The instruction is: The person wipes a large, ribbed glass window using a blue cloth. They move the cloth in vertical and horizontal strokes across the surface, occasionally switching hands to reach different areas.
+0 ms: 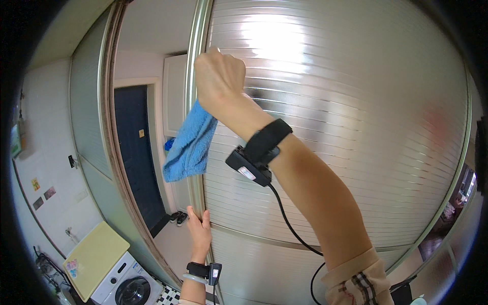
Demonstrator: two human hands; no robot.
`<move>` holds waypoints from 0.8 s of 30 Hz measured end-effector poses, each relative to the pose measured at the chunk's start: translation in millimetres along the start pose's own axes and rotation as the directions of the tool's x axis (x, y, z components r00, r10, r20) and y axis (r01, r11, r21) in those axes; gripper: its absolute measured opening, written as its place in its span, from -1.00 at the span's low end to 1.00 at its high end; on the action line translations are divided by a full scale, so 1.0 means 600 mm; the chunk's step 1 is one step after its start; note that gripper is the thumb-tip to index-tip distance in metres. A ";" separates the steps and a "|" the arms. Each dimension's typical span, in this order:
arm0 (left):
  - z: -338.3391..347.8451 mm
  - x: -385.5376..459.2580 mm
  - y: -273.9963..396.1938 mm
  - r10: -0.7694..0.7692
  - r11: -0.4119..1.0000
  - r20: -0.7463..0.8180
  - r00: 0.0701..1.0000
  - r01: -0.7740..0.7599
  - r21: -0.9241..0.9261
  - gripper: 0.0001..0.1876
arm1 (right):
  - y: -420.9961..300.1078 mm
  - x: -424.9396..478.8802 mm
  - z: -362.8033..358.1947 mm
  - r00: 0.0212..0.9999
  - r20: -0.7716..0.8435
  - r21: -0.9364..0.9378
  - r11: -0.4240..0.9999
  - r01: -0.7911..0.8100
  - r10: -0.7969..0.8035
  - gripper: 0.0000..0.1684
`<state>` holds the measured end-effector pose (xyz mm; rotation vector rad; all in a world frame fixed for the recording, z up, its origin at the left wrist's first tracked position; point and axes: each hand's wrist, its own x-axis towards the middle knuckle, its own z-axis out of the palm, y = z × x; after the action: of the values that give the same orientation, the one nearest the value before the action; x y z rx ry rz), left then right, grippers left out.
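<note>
My right hand [220, 78] is closed in a fist around a blue terry cloth [190, 146], high up against the metal edge frame [196, 49] of a sliding glass door. Part of the cloth hangs below the fist, across the frame. Lower down, my left hand [200, 230] grips the same door frame, thumb and fingers on either side of it. To the right spreads the door's ribbed translucent glass panel [305, 152]. Each wrist wears a black strap with a small cabled device, and a pale bangle [195, 278] circles my left wrist.
Beyond the doorway are a dark blue door [133, 137] and a pair of shoes [178, 217] on the floor. At lower left stands a white front-loading washing machine [129, 284] under a yellow cover [97, 259]. Another frosted panel [89, 106] stands on the left.
</note>
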<state>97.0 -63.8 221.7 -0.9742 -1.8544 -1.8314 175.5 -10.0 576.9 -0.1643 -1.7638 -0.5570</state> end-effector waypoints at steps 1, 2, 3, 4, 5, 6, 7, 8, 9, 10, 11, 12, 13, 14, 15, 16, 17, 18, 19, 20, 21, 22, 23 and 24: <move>0.001 -0.001 -0.007 0.002 1.000 -0.001 1.000 -0.002 0.009 -0.59 | -0.004 0.002 0.006 1.000 -0.008 -0.005 1.000 -0.003 0.003 -0.98; 0.004 -0.001 -0.010 0.006 1.000 -0.001 1.000 -0.006 0.018 -0.59 | -0.006 0.001 0.010 1.000 -0.017 -0.013 1.000 -0.008 0.008 -0.98; 0.005 -0.003 -0.007 0.005 1.000 0.006 1.000 -0.005 0.028 -0.59 | 0.001 -0.007 0.009 1.000 0.006 -0.026 1.000 0.001 -0.001 -0.97; 0.004 -0.002 -0.008 -0.052 0.999 0.042 0.998 0.052 -0.003 -0.59 | 0.010 -0.015 0.001 1.000 0.024 -0.034 0.999 0.017 -0.016 -0.97; 0.003 -0.001 -0.008 -0.105 0.994 0.081 0.991 0.108 -0.032 -0.59 | 0.022 -0.025 -0.010 0.999 0.042 -0.044 0.999 0.031 -0.029 -0.96; 0.001 -0.001 -0.010 -0.159 0.984 0.114 0.981 0.166 -0.058 -0.58 | 0.033 -0.034 -0.020 0.995 0.104 -0.050 0.999 -0.001 0.006 -0.91; 0.002 -0.002 -0.011 -0.112 0.992 0.087 0.990 0.116 -0.041 -0.59 | 0.044 -0.044 -0.036 0.986 0.163 -0.068 0.997 -0.028 0.038 -0.83; -0.001 -0.005 -0.014 -0.075 0.997 0.049 0.996 0.075 -0.013 -0.60 | 0.053 -0.055 -0.046 0.980 0.187 -0.102 0.993 -0.051 0.070 -0.80; -0.002 -0.005 -0.015 -0.027 1.000 0.021 0.999 0.026 0.008 -0.61 | 0.065 -0.066 -0.065 0.973 0.204 -0.152 0.985 -0.078 0.108 -0.77; -0.002 -0.003 -0.019 -0.027 1.000 0.021 0.999 0.027 -0.004 -0.61 | 0.075 -0.077 -0.085 0.981 0.168 -0.198 0.978 -0.065 0.099 -0.75; 0.000 -0.002 -0.024 -0.029 0.999 0.019 0.999 0.029 -0.017 -0.62 | 0.080 -0.083 -0.095 0.987 0.134 -0.242 0.969 -0.052 0.087 -0.74; 0.003 -0.002 -0.026 -0.028 0.999 0.030 0.999 0.029 -0.029 -0.62 | 0.084 -0.084 -0.093 0.995 0.075 -0.211 0.976 -0.050 0.067 -0.82; 0.005 0.000 -0.024 -0.048 0.998 0.047 0.998 0.050 -0.039 -0.62 | 0.087 -0.086 -0.086 0.999 0.016 -0.177 0.983 -0.045 0.048 -0.88; 0.007 0.002 -0.021 -0.070 0.996 0.063 0.996 0.073 -0.049 -0.62 | 0.088 -0.087 -0.078 0.999 -0.042 -0.142 0.989 -0.035 0.029 -0.88; 0.005 0.002 -0.021 -0.093 0.994 0.081 0.992 0.097 -0.050 -0.62 | 0.084 -0.084 -0.063 0.998 -0.065 -0.124 0.992 -0.015 0.006 -0.88; 0.006 0.002 -0.027 -0.067 0.996 0.072 0.995 0.071 -0.045 -0.62 | 0.074 -0.076 -0.045 0.996 -0.094 -0.108 0.994 0.005 -0.015 -0.89; 0.010 0.000 -0.040 -0.043 0.998 0.063 0.997 0.045 -0.040 -0.62 | 0.063 -0.067 -0.025 0.992 -0.122 -0.093 0.995 0.025 -0.036 -0.89; 0.010 0.000 -0.049 -0.020 0.999 0.046 0.999 0.021 -0.035 -0.62 | 0.051 -0.057 0.000 0.994 -0.108 -0.054 0.998 0.020 -0.025 -0.91; 0.011 0.002 -0.048 -0.045 0.997 0.066 0.997 0.049 -0.064 -0.62 | 0.039 -0.048 0.017 0.995 -0.096 -0.027 1.000 0.010 -0.013 -0.92; 0.013 0.002 -0.044 -0.069 0.993 0.088 0.994 0.077 -0.093 -0.62 | 0.026 -0.042 0.032 0.996 -0.087 -0.026 0.999 0.019 -0.021 -0.93; 0.011 0.003 -0.042 -0.097 0.987 0.106 0.990 0.109 -0.117 -0.62 | 0.008 -0.035 0.044 0.996 -0.078 -0.018 0.999 0.030 -0.031 -0.94; 0.010 0.005 -0.041 -0.062 0.992 0.094 0.994 0.072 -0.104 -0.62 | -0.002 -0.030 0.050 0.997 -0.069 -0.013 0.999 0.039 -0.040 -0.95; 0.010 0.007 -0.039 -0.026 0.995 0.084 0.996 0.034 -0.092 -0.62 | -0.003 -0.026 0.051 0.999 -0.040 -0.028 0.999 0.019 -0.020 -0.96; 0.009 0.004 -0.037 0.002 0.997 0.074 0.997 0.004 -0.080 -0.63 | -0.007 -0.023 0.049 1.000 -0.003 -0.042 0.999 0.002 -0.002 -0.97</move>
<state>81.0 -56.2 206.6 -1.0831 -1.8368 -1.9073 151.7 2.1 557.8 -0.1908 -1.7504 -0.5957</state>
